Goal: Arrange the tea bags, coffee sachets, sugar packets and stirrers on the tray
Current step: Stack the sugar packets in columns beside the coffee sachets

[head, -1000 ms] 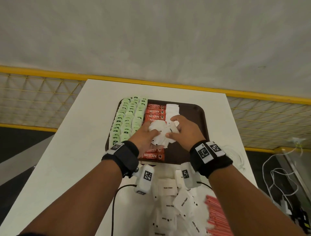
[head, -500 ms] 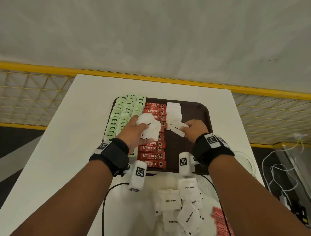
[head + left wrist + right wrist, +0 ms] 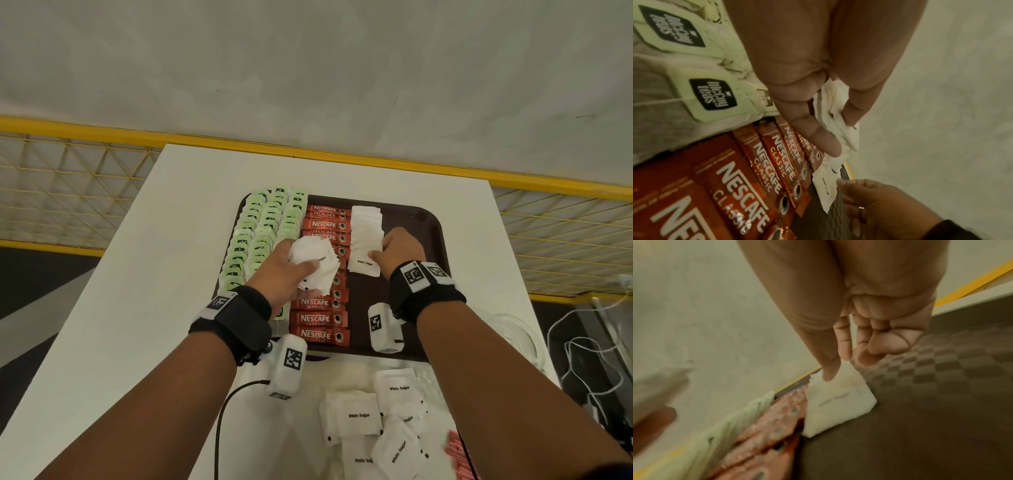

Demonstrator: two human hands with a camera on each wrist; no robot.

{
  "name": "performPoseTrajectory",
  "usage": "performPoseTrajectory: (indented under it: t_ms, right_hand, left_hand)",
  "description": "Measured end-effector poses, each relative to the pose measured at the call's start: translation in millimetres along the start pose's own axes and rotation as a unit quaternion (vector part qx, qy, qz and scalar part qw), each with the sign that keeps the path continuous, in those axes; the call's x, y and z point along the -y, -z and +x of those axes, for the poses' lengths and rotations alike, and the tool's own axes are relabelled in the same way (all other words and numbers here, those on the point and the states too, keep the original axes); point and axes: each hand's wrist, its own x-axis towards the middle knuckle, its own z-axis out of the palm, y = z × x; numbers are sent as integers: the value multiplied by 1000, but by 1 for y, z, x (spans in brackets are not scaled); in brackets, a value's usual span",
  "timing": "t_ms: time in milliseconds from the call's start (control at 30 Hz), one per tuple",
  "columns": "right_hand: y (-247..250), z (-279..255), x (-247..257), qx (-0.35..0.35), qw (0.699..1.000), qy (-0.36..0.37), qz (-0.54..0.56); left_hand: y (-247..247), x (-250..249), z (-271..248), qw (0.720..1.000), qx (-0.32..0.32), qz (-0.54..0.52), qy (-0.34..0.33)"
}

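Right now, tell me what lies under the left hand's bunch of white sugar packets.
Under the bunch of white sugar packets gripped by the left hand runs the column of red Nescafe coffee sachets on the brown plastic tray. The sachets directly beneath are covered.

Pale green tea bags (image 3: 263,236), red coffee sachets (image 3: 318,318), dark brown checkered tray (image 3: 424,226).

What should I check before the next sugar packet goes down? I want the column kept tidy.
1. Left hand holds spare packets: ok.
2. Right hand pinches the packet being laid: ok.
3. That packet lines up with the sugar column: not ok, slightly skewed.
4. Bare tray beside the column: ok.
5. Stirrers on the tray: not ok.
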Motion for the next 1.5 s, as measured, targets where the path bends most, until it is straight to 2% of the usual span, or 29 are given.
performPoseTrajectory:
  t_ms: [67, 100, 167, 233, 333, 467, 567, 667, 967, 1033, 1100, 1167, 1233, 1300, 1367, 1500]
  right_hand:
    - [6, -9, 6, -12, 998, 50, 44]
    - [9, -15, 10, 16, 993, 77, 85]
    - [15, -32, 19, 119, 969, 103, 191]
    - [16, -44, 22, 175, 953, 120, 217]
    - [12, -44, 13, 130, 956, 110, 240]
    - [9, -34, -13, 88, 946, 7, 311]
    - [6, -27, -30, 102, 958, -55, 262]
    - [0, -20, -34, 110, 977, -76, 169]
    - [-15, -6, -22, 52, 994, -70, 68]
    - [-12, -12, -18, 3, 998, -34, 59]
    - [-7, -22, -9, -17, 996, 40, 79]
    - [0, -35, 4, 52, 983, 118, 131]
    - [2, -46, 15, 127, 966, 166, 155]
    - [2, -48, 17, 124, 964, 190, 138]
    - [3, -48, 12, 98, 969, 171, 151]
    - [4, -48, -10, 95, 958, 74, 261]
  left_hand:
    - [-1, 1, 1, 1000, 1, 23, -13]
    - [-2, 1, 2, 999, 1, 35, -20]
    - [-5, 0, 2, 998, 1, 53, -36]
    - [-8, -2, 2, 997, 1, 66, -50]
    - [-12, -3, 3, 997, 10, 61, -51]
    - [-11, -5, 4, 999, -9, 26, -39]
    - [-7, -5, 4, 999, -19, 23, -34]
    - [-3, -4, 3, 999, -25, 16, -24]
    - [4, 3, 1, 999, 0, 36, -12]
    - [4, 5, 1, 999, 6, 51, -17]
    - [3, 7, 2, 997, 12, 78, -25]
    - [0, 8, 2, 993, 17, 113, -37]
    - [-3, 8, 1, 987, 23, 150, -52]
    - [-6, 6, 0, 982, 28, 176, -63]
    - [-9, 4, -1, 980, 24, 185, -69]
    - [-8, 1, -1, 988, 23, 138, -61]
